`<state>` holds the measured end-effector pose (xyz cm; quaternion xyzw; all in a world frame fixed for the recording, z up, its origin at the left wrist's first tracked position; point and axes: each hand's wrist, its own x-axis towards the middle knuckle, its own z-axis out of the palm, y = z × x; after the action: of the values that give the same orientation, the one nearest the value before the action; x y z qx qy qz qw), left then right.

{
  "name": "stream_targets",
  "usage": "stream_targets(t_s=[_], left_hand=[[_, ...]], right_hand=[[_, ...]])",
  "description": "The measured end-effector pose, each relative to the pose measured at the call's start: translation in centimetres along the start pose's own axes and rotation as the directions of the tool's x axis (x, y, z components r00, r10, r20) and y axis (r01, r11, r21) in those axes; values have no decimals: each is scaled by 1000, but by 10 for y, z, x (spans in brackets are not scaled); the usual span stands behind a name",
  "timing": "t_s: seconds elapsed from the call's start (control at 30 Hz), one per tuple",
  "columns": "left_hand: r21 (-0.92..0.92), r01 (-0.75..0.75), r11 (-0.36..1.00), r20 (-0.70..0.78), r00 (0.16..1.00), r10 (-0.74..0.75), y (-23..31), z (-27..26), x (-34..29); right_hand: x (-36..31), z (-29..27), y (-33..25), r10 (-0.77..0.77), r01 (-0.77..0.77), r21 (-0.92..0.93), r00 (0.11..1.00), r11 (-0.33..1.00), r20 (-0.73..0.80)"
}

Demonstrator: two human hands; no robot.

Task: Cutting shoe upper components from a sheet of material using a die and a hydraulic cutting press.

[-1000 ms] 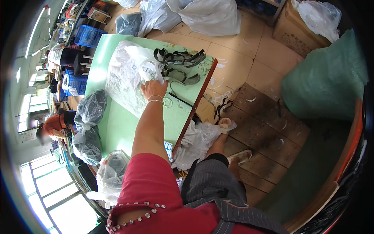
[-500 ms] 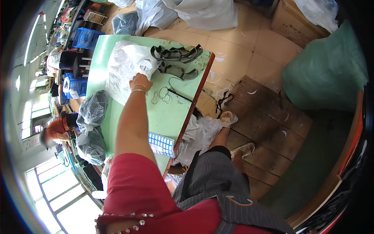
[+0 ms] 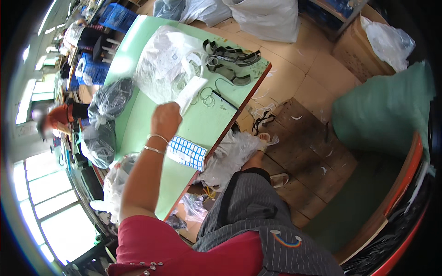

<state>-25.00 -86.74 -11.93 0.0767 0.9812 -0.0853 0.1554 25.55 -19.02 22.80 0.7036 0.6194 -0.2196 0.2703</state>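
My left hand (image 3: 166,118), with two bangles at the wrist, is closed in a fist above the green table (image 3: 184,184). From its fingers a flat white strip (image 3: 189,94) sticks out toward the back; its material is hard to make out. Beyond it lies a clear plastic bag (image 3: 159,64) with white pieces inside. Dark strappy sandal uppers (image 3: 230,76) rest at the table's right corner. Closer to me are a thin coiled cord (image 3: 207,100), a dark pen-like stick (image 3: 224,100) and a sheet of blue-framed labels (image 3: 186,153). My right hand is out of view.
Dark stuffed bags (image 3: 108,103) stand along the table's left side. Crumpled clear plastic (image 3: 230,158) hangs by its near right edge, over my legs. Right of me are a large green sack (image 3: 377,112) and a cardboard box (image 3: 354,53). A person in orange (image 3: 60,117) is far left.
My left hand has pulled back from the plastic bag toward me, and the white strip has come out with it. The whole view has shifted slightly.
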Motion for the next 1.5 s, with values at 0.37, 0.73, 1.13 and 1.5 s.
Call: stream_targets(t_s=[0.37, 0.73, 1.13, 1.5], left_hand=[[-143, 105, 984, 14, 995, -104, 68, 134, -73], [-677, 123, 726, 321, 937, 141, 166, 73, -53], [-714, 255, 652, 518, 819, 247, 177, 122, -183], [-717, 244, 653, 484, 848, 215, 210, 87, -252]], right_hand=[[2, -29, -24, -137, 130, -55, 979, 990, -149], [24, -41, -23, -200, 191, -70, 966, 979, -163], [74, -52, 4, -356, 357, -37, 909, 933, -217], [141, -57, 113, -471, 541, 121, 806, 832, -359]])
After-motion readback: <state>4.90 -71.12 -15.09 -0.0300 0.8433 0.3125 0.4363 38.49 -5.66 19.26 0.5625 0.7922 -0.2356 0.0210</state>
